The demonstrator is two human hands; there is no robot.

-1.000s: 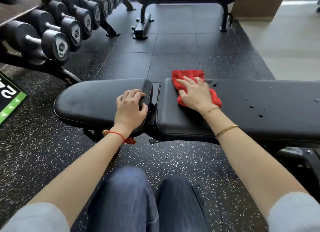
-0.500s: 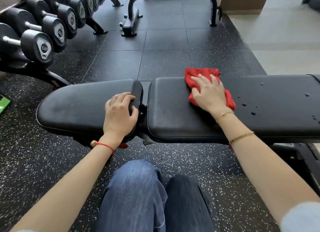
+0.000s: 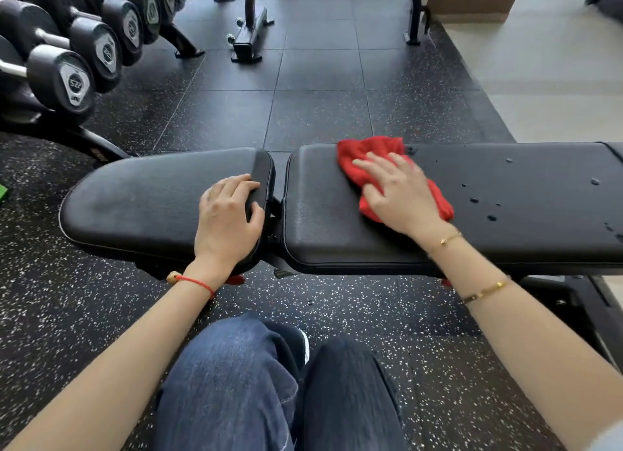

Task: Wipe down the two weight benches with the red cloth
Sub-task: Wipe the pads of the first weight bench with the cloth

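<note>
A black padded weight bench lies across the view, its short seat pad [image 3: 148, 201] on the left and its long back pad [image 3: 505, 221] on the right. My right hand [image 3: 401, 194] presses the red cloth [image 3: 367, 154] flat on the back pad near its left end. Water drops [image 3: 485, 208] dot the pad to the right of the cloth. My left hand [image 3: 226, 221] rests on the right end of the seat pad, fingers curled over its edge. A second bench [image 3: 249, 29] stands across the floor at the top, only its frame and legs showing.
A rack of black dumbbells [image 3: 74, 79] fills the upper left. Speckled rubber floor tiles [image 3: 320, 113] lie between the two benches. My knees in blue jeans [image 3: 236, 376] are below the near bench. A pale floor [image 3: 556, 79] begins at the right.
My right hand has slid the red cloth along the back pad, first right, then a little back toward the left end. The left hand stays on the seat pad. The camera shifted slightly.
</note>
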